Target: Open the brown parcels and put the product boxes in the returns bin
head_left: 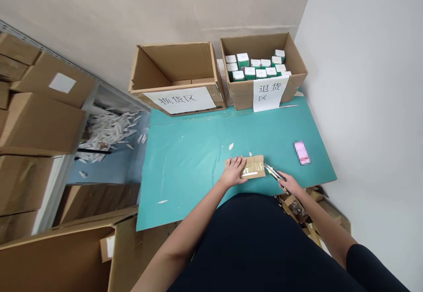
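A small brown cardboard box (255,167) with shiny clear tape along it lies on the green table. My left hand (234,171) grips its left end, fingers over the top and thumb along the near side. In my right hand (288,182) is a box cutter (275,173) with a black and yellow handle, the fingers wrapped round it. Its tip points left and lies at the box's right end; whether it touches the cardboard I cannot tell.
Two large open cartons with paper signs stand at the back: the left carton (178,101) and the right one (241,96), holding several green-and-white boxes (250,73). A pink blurred item (302,152) lies on the table (185,159). Stacked cartons (39,124) fill the left.
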`<action>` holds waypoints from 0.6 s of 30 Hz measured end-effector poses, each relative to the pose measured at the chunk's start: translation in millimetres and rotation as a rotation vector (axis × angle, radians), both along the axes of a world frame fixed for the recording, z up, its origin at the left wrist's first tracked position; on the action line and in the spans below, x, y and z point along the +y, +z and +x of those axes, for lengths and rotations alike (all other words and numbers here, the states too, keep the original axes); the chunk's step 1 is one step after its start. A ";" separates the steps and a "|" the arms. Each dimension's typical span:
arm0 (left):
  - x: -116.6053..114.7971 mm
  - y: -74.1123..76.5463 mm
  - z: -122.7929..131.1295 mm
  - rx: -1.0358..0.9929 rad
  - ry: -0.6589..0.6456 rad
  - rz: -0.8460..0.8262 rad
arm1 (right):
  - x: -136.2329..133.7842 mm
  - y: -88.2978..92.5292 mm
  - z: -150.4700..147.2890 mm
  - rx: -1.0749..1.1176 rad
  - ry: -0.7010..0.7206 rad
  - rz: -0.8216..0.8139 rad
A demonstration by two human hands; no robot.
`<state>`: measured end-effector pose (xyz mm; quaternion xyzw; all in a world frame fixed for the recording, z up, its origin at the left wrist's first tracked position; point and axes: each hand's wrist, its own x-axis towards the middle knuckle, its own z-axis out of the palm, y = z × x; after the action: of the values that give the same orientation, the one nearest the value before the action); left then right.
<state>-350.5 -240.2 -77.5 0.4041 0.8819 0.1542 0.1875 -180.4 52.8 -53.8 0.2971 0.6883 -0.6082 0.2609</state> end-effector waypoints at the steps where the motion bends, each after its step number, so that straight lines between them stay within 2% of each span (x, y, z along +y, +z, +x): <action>1: -0.2 -1.4 -0.2 -0.003 0.005 0.011 | -2.7 -1.7 4.8 0.002 -0.013 0.002; 5: -1.3 -5.9 -1.1 -0.007 -0.001 0.028 | -5.1 -2.7 16.7 0.008 -0.034 0.028; 10: -2.4 -6.7 -2.0 0.011 -0.030 0.019 | 5.9 3.7 13.8 0.026 0.003 0.008; 15: -1.8 -6.6 -1.7 0.024 -0.023 -0.010 | 0.3 -2.4 23.6 0.067 0.052 0.007; 18: -1.7 -8.4 -1.9 0.023 -0.013 -0.002 | 0.3 -6.1 29.5 0.078 -0.040 0.039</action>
<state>-352.3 -242.0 -85.9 0.4114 0.8815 0.1476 0.1788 -150.9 53.1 -59.9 0.2919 0.7034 -0.6111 0.2156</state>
